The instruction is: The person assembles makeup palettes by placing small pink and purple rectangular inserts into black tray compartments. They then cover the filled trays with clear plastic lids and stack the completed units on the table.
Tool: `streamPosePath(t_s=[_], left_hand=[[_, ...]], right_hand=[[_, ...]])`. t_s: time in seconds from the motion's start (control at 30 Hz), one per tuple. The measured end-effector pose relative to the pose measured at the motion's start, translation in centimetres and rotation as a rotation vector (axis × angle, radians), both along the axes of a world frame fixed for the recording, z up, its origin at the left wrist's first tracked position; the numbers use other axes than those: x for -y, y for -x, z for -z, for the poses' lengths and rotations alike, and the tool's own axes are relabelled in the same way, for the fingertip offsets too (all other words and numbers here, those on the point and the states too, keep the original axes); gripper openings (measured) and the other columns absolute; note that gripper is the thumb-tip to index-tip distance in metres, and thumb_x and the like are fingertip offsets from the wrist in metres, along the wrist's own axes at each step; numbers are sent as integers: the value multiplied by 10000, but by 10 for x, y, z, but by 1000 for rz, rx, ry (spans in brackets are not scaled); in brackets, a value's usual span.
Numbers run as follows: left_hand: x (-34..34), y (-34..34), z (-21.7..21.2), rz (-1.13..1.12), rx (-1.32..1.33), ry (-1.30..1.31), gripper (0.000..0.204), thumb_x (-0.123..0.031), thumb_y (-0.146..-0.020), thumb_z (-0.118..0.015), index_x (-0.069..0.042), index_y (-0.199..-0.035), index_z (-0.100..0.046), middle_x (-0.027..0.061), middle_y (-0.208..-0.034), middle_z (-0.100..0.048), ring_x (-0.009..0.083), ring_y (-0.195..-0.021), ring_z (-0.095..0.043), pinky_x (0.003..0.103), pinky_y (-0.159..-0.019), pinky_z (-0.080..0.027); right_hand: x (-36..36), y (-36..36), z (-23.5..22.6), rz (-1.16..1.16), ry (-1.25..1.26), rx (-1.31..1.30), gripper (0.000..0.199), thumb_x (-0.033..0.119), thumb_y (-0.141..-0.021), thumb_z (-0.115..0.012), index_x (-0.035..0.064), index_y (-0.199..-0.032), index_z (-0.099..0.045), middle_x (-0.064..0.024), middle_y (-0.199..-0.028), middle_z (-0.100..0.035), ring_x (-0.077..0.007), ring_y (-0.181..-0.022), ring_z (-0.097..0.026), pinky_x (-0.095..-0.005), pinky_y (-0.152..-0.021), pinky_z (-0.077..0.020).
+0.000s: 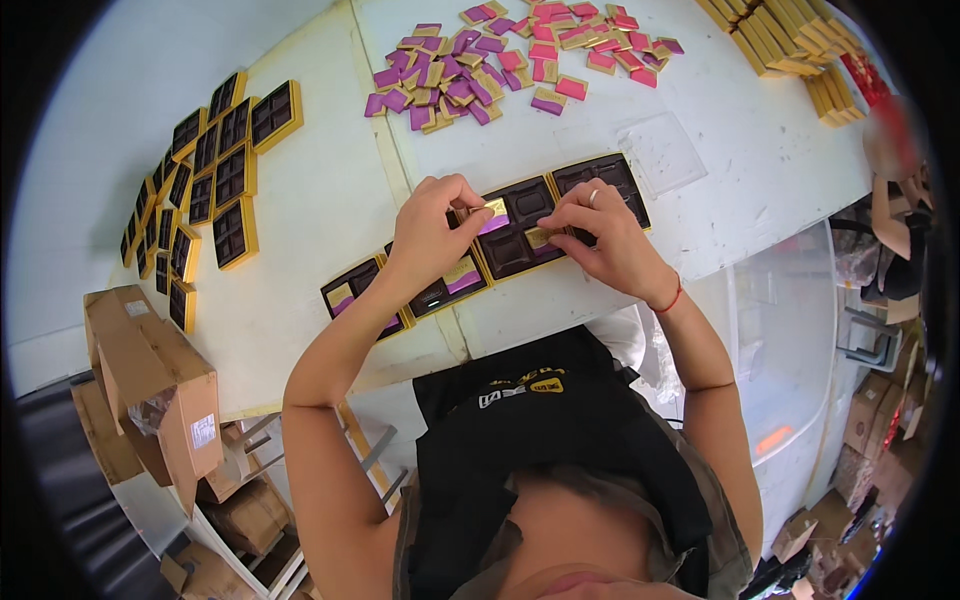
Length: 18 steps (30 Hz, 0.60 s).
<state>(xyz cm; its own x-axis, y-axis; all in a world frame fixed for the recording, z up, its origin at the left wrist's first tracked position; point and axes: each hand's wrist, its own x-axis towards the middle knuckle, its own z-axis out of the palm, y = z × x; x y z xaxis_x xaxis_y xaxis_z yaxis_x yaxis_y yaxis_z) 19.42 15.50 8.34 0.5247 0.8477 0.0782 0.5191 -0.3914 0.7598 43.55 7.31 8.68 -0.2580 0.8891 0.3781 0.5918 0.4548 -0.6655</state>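
Observation:
A row of gold-edged boxes with dark compartment trays (pixel 508 255) lies on the table in front of me. My left hand (pixel 435 225) pinches a purple-and-gold wrapped chocolate (pixel 494 216) at an upper compartment of the third box from the left. Over the same box, my right hand (pixel 608 238) closes its fingertips on another wrapped chocolate (pixel 541 240) at a lower compartment. Purple-and-gold pieces sit in the two boxes further left, one of them a chocolate (pixel 462 275) below my left wrist. The rightmost box (pixel 603 180) shows bare compartments where my right hand does not cover it.
Loose purple chocolates (pixel 440 80) and pink ones (pixel 590 40) spread across the far table. Stacked box trays (pixel 232 175) stand at left, gold boxes (pixel 790 40) at far right. A clear plastic sheet (pixel 662 153) lies beside the row. A person (pixel 890 230) is at right; cartons (pixel 165 380) stand lower left.

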Motion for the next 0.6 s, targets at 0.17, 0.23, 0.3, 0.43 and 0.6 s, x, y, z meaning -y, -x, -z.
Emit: streamPosePath(t_s=[0.17,0.23,0.3,0.43,0.6], left_hand=[[16,0,5,51,-74,-368,200,-97,-774,-801,-66,-914,-661,60,-929,-654,238,-847,-611,346,-741,-508],[23,1,9,101,-121,-487,241,-137,-762,-806,-81,-959,-681,55,-971,-652,254,-878,-605,363,-765,-508],[35,2,3,118,-187,-581,280,-173,-776,-792,-90,-1024,-691,49,-1010,-650,252,-923,-601,379,-808,-496],[46,3,4,178,-279,-733,341,-205,-807,-758,-97,-1124,-694,42,-1027,-636,262,-959,-591,410,-877,-467],[6,4,-6,180,-233,-552,215,-201,-850,-722,-111,-1044,-699,77,-966,-622,287,-931,-595,410,-859,-465]], right_hand=[[1,-2,5,-41,-66,146,228,35,-768,-763,100,-986,-744,-25,-881,-608,-211,-871,-556,-348,-774,-442],[6,-2,7,-39,-128,252,222,64,-773,-762,102,-991,-745,-21,-904,-611,-202,-889,-558,-349,-788,-445],[9,-2,11,-42,-204,365,214,111,-779,-764,99,-992,-739,-19,-937,-616,-197,-918,-559,-349,-817,-449],[26,4,3,-56,-217,447,265,232,-783,-784,89,-995,-714,-9,-1032,-620,-212,-1014,-558,-354,-905,-437],[-8,-7,-6,-162,-175,252,212,158,-800,-758,88,-996,-718,-64,-1029,-658,-268,-977,-589,-387,-865,-467]])
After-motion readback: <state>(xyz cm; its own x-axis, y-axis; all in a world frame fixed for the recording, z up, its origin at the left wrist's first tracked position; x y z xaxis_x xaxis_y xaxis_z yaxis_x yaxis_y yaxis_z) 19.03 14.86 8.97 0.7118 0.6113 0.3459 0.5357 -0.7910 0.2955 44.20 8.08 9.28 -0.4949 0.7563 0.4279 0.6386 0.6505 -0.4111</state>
